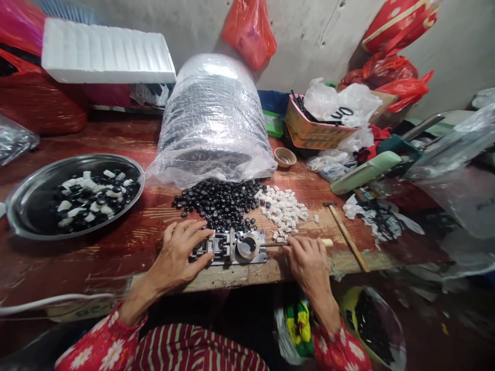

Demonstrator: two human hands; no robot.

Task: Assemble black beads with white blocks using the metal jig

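A small metal jig (232,246) with a round part sits at the table's front edge. My left hand (178,252) rests on the jig's left end, thumb and fingers apart around it. From the jig's right side a thin metal rod (273,244) sticks out, and my right hand (307,257) has its fingers wrapped on the rod; a pale tip shows beyond them. Behind the jig lies a pile of black round pieces (220,203), with a pile of white pieces (284,208) to its right.
A metal bowl (23,219) of black and white pieces stands at the left. A large plastic-wrapped bundle (218,113) stands behind the piles. A hammer (350,237), a small bowl (285,157) and a filled box (317,134) are at the right.
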